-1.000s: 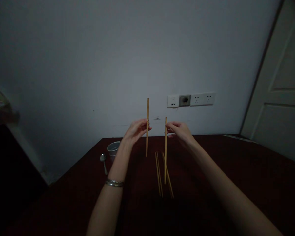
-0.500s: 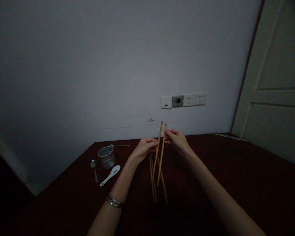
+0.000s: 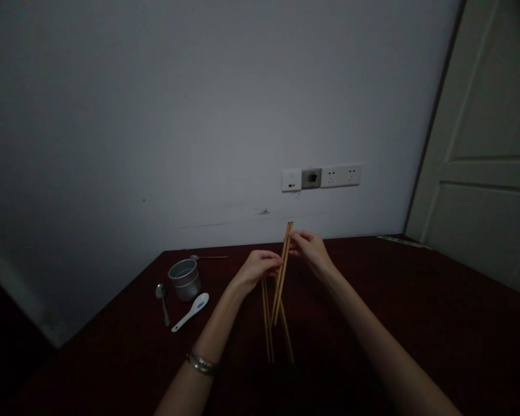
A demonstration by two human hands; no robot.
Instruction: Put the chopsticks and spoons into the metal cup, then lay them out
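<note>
Two wooden chopsticks (image 3: 282, 277) stand side by side, slightly tilted, their upper ends together, above the dark red table (image 3: 355, 323). My left hand (image 3: 262, 266) pinches them around the middle from the left. My right hand (image 3: 307, 245) closes its fingertips on them near the top from the right. Below and behind, several more chopsticks (image 3: 267, 323) lie on the table, two close together and another slanting to the right; their far ends are hidden by my left hand.
At the left stand a metal cup (image 3: 186, 283), a white ceramic spoon (image 3: 193, 312), a metal spoon (image 3: 163, 303) and another metal spoon (image 3: 212, 257) behind the cup. A wall with sockets (image 3: 320, 177) borders the table's back edge.
The two raised chopsticks, spread apart before, now meet side by side. My left hand has moved slightly right and down, closer to the chopstick at my right hand.
</note>
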